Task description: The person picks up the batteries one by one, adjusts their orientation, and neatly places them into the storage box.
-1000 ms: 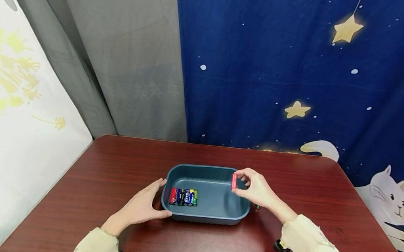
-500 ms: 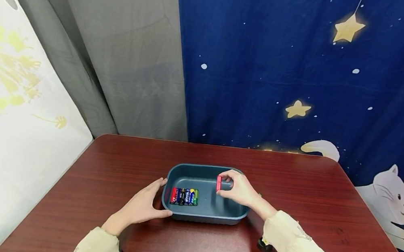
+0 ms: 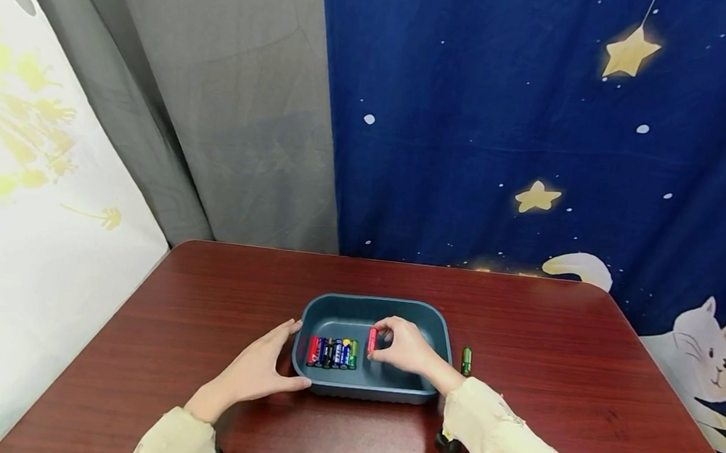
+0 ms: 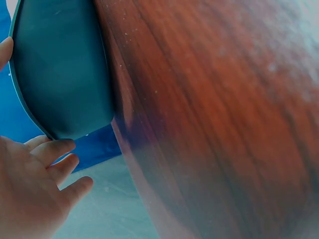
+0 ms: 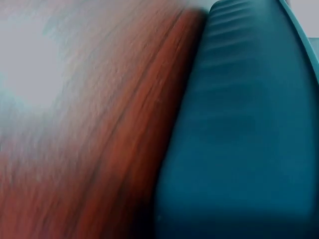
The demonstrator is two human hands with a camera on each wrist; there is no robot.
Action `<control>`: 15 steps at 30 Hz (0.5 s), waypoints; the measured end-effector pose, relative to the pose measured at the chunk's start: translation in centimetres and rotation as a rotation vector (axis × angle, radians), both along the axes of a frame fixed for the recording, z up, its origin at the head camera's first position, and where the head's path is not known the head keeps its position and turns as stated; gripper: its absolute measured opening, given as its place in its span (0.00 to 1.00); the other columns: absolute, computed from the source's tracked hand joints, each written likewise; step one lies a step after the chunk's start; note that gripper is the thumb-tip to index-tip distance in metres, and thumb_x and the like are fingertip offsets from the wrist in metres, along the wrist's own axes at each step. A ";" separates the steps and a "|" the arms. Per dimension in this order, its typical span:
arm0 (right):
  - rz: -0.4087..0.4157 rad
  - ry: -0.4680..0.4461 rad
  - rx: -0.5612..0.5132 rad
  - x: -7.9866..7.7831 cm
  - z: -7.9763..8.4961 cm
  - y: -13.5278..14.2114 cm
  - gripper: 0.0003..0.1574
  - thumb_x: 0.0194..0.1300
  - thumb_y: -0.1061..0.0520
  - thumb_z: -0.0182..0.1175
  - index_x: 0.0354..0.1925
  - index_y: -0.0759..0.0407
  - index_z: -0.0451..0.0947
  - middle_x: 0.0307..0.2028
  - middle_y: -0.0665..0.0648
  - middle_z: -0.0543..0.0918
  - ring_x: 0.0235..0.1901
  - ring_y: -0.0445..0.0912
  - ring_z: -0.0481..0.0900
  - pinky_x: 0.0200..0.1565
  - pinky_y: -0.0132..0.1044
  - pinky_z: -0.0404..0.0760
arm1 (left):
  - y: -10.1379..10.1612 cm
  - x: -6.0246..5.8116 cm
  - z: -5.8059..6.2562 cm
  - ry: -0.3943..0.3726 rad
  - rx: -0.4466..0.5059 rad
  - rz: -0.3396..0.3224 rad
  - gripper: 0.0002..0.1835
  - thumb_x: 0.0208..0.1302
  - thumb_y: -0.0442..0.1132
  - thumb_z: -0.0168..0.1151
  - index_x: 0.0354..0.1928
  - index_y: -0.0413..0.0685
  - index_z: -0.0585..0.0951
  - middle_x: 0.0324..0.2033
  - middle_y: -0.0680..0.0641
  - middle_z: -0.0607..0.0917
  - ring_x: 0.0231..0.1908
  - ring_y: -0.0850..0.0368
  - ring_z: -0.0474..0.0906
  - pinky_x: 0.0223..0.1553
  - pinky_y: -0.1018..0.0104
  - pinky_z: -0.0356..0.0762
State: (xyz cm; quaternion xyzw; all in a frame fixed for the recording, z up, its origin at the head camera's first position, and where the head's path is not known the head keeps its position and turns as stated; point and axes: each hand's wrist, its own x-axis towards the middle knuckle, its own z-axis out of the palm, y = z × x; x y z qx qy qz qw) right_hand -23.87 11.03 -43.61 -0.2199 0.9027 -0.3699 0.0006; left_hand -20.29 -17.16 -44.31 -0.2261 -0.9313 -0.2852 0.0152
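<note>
In the head view a dark teal plastic bin (image 3: 386,395) stands on the table. A row of several batteries (image 3: 332,353), in red, blue, black and green, lies side by side at its left end. My right hand (image 3: 409,348) reaches in over the bin and pinches a red battery (image 3: 372,340) between thumb and fingers, upright in this view, just right of the green end of the row. My left hand (image 3: 252,365) rests spread at the bin's left end, thumb at the front rim and fingers at the left rim. In the left wrist view its fingers (image 4: 62,147) touch the rim.
A green battery (image 3: 467,361) lies on the reddish-brown table (image 3: 550,332) just right of the bin. Behind the table hang a grey curtain (image 3: 250,99) and a blue one with stars (image 3: 482,85). The right wrist view shows only the bin's ribbed outer wall (image 5: 239,129) and the tabletop.
My right hand has carried the red battery leftward and lower, from the bin's right side to beside the row. The green battery outside has come into view. The left hand has stayed put.
</note>
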 end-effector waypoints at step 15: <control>-0.004 -0.078 0.042 -0.2 -0.9 -1.7 0.27 0.36 0.63 0.71 0.39 0.69 0.77 0.30 0.56 0.80 0.30 0.45 0.74 0.33 0.32 0.73 | 0.0 -0.2 0.0 -0.012 -0.001 0.002 0.53 0.41 0.68 0.64 0.67 0.45 0.60 0.65 0.42 0.61 0.64 0.47 0.58 0.58 0.47 0.62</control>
